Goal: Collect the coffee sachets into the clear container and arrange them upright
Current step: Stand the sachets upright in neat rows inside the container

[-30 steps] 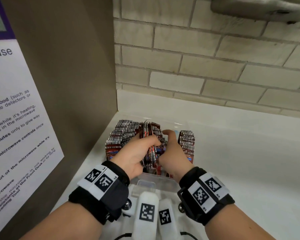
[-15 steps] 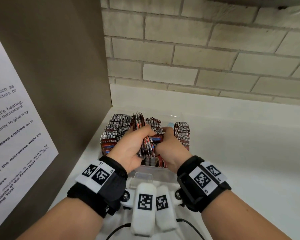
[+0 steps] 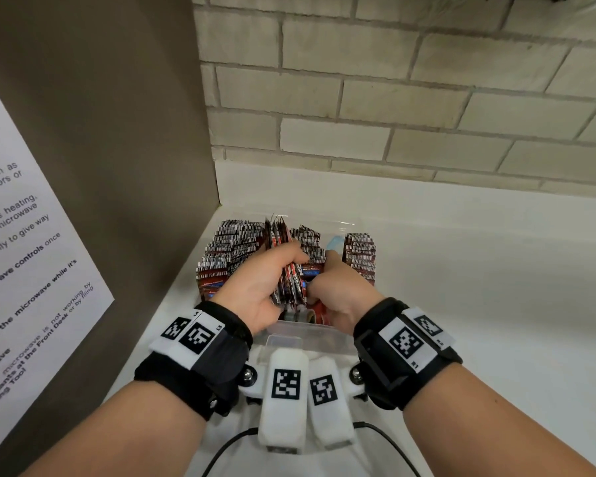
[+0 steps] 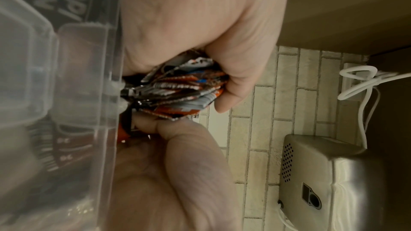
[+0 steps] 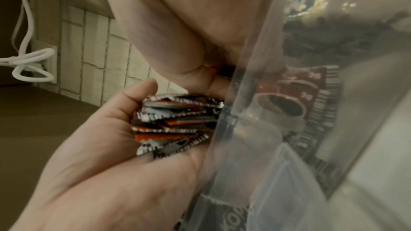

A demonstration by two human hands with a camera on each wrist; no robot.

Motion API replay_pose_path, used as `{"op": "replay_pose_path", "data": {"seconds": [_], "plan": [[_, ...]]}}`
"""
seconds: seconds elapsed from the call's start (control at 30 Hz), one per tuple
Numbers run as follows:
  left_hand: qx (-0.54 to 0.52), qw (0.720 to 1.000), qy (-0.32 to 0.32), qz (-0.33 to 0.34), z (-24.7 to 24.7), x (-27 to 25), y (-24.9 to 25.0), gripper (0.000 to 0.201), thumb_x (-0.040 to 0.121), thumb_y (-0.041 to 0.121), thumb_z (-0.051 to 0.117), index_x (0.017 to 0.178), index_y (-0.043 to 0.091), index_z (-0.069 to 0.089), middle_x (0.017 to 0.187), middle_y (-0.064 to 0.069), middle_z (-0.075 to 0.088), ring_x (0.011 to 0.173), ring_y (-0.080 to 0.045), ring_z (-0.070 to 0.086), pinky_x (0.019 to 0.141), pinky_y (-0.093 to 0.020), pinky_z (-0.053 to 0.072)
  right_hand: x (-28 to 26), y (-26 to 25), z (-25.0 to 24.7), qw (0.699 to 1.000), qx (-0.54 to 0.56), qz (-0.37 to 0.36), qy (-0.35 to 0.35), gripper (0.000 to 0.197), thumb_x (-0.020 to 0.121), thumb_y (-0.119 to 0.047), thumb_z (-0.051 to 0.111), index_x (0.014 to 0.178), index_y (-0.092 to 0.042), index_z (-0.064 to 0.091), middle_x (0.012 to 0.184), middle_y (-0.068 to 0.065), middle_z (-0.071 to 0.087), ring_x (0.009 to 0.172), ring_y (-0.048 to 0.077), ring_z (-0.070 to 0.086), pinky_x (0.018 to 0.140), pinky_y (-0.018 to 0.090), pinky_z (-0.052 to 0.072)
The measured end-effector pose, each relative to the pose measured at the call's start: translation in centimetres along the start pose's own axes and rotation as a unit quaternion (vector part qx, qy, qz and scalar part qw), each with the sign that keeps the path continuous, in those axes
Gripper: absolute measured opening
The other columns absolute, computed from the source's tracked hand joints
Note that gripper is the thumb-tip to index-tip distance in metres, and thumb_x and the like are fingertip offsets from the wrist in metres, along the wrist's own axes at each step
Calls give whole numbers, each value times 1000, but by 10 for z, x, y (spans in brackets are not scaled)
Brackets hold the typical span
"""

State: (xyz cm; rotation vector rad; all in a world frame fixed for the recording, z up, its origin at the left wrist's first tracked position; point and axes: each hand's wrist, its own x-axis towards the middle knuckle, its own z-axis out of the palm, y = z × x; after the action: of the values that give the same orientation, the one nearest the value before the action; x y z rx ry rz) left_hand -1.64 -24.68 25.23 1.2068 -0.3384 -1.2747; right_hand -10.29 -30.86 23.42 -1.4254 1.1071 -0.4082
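Left hand (image 3: 260, 287) curled tight round a bundle of sachets (image 3: 291, 287), thumb across top, fingers wrapped beneath, bundle held on edge over middle of clear container (image 3: 310, 333). Gripped as a pack prob. so all go in upright together, not one by one. In left wrist view, sachet edges (image 4: 182, 87) fanned betw. thumb and fingers, slightly uneven, so squeeze likely needed to square them before letting go. Right hand (image 3: 338, 290) just beside the bundle, inside the box, fingers curled down among standing sachets; prob. parting or holding back the row to make a gap for the bundle. Whether pinching a sachet or only pressing: cannot tell, fingertips hidden. Rest of sachets (image 3: 234, 249) already standing in rows w/ barcode ends up, left and far side packed, another row (image 3: 360, 256) at right. Some lying flat at near end, seen thru wall in right wrist view (image 5: 284, 104), so not all upright yet. Container pushed into corner, near brown side panel (image 3: 117, 132) and brick wall (image 3: 393, 98), on white counter (image 3: 479, 287); handy, since box won't slide when pushed into. Judged stage: late, mostly collected; slotting this bundle, then righting the flat ones. Risk: tight fit, neighbours may tip or crumple if forced.
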Motion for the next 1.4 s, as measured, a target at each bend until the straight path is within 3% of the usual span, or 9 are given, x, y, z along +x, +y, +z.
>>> {"op": "replay_pose_path", "data": {"seconds": [0.13,0.4,0.57,0.8,0.87,1.0,1.1,1.23,1.4], "plan": [[2,1000,-11,-1,0,-1,0,11,88,3,55,86,11,62,68,-10,66,52,-23,62,48,-27,53,6,0,5,997,-83,11,1,50,66,7,52,114,-4,42,104,21,60,95,38,62,84,54,53],[-52,998,-43,5,1,-2,-1,17,90,1,49,88,11,61,79,-11,66,64,-24,62,61,-31,51,-1,-2,-1,993,115,-1,-39,49,70,13,42,117,0,52,99,19,64,87,29,66,65,35,54],[-55,998,-43,6,1,-4,-1,16,90,0,49,84,8,61,78,-13,67,69,-25,62,68,-35,50,-1,-2,-4,989,137,2,-47,35,89,14,36,87,-8,63,75,9,68,62,18,66,54,27,53],[-49,998,-33,4,-1,-5,-1,16,90,0,49,96,4,63,93,-19,67,77,-28,61,72,-36,49,2,1,2,992,121,4,-28,33,87,15,37,100,-2,63,102,22,67,92,35,67,85,49,55],[-53,998,-29,5,-1,-5,-2,27,90,1,49,115,6,60,108,-22,65,82,-28,61,72,-36,49,3,2,2,992,124,-1,-26,34,86,14,36,98,-3,64,98,21,68,89,33,68,79,44,57],[-39,998,-53,12,-2,-4,-3,20,90,-3,47,89,11,61,74,-11,66,61,-21,62,62,-33,49,4,0,1,993,120,3,-17,30,90,10,35,101,0,61,95,19,68,79,27,69,67,36,58],[-29,998,-49,11,-2,-5,-3,18,90,-3,48,92,9,61,80,-12,66,65,-23,63,63,-33,51,3,0,-1,994,101,27,-13,27,94,5,36,91,-5,61,87,16,67,64,20,65,47,20,48],[-19,999,-25,11,-3,-5,-1,31,89,0,52,118,6,58,98,-17,62,76,-26,61,71,-36,51,13,2,-2,995,77,39,42,29,90,10,36,107,5,59,102,25,65,80,32,66,57,30,50],[6,999,-20,28,-3,-4,-2,26,87,-2,53,109,10,60,88,-14,62,70,-25,60,63,-31,51,10,6,1,998,58,2,39,27,89,-1,43,112,4,58,101,23,64,79,31,64,68,42,56]]}}
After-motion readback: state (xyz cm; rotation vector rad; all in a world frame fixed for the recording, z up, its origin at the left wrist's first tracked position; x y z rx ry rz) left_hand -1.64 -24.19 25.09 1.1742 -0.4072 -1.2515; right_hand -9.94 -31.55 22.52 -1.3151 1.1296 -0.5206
